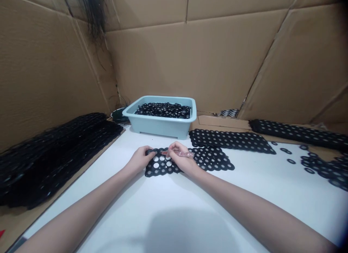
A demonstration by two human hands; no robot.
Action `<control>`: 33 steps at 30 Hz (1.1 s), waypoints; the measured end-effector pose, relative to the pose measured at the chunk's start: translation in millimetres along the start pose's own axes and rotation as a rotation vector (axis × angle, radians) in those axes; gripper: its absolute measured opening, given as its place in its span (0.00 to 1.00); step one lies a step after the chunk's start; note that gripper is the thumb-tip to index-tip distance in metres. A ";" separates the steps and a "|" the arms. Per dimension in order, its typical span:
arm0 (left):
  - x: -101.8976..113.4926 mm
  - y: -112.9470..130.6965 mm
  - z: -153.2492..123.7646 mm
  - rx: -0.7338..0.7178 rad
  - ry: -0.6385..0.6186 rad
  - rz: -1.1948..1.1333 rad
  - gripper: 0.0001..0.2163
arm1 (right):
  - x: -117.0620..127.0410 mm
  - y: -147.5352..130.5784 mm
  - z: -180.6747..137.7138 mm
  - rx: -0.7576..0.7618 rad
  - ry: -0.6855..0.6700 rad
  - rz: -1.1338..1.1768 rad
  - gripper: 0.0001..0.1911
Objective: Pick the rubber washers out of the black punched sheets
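While the left hand pinches the black ring panel at 9 o'clock, the right hand grips a pink-handled tool. Panel axis: 9-to-3 o'clock.

I'm watching two bare arms angling inward until the hands are nearly meeting. The bare left forearm is slanting up from the lower left, and the bare left hand is resting low, its thumb pointing inward and its fingers curling close by. The bare right forearm is slanting in from the lower right, and the bare right hand is bending its fingers into a pinch.
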State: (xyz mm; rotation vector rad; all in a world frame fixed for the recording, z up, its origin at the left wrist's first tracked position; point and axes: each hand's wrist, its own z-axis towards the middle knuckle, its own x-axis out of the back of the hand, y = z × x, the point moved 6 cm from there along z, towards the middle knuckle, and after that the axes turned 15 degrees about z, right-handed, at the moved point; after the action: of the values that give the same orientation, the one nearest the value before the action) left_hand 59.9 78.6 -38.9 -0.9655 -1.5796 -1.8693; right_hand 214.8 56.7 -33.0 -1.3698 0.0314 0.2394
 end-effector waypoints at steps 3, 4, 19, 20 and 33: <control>1.5 0.8 -1.3 0.009 0.035 0.018 0.12 | -0.8 -0.1 -0.5 -0.001 -0.006 0.030 0.01; 1.5 1.0 -1.5 0.012 0.039 0.018 0.12 | -1.1 0.1 -0.7 -0.006 -0.010 0.046 0.01; 2.3 4.1 -2.7 0.037 0.020 0.006 0.11 | -2.3 -4.0 -1.9 -0.013 -0.015 0.069 0.01; 2.1 4.0 -3.0 0.037 0.020 0.016 0.11 | -2.7 -3.2 -2.1 -0.005 -0.021 0.057 0.01; -0.8 19.8 -23.6 0.092 0.137 0.293 0.08 | -18.7 -7.6 -12.8 0.084 -0.247 -0.221 0.04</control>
State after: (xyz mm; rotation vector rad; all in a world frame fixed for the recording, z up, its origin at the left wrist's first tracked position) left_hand 70.9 51.6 -29.0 -0.9496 -1.3500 -1.6118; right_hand 199.5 40.0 -25.2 -1.2407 -0.3116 0.2170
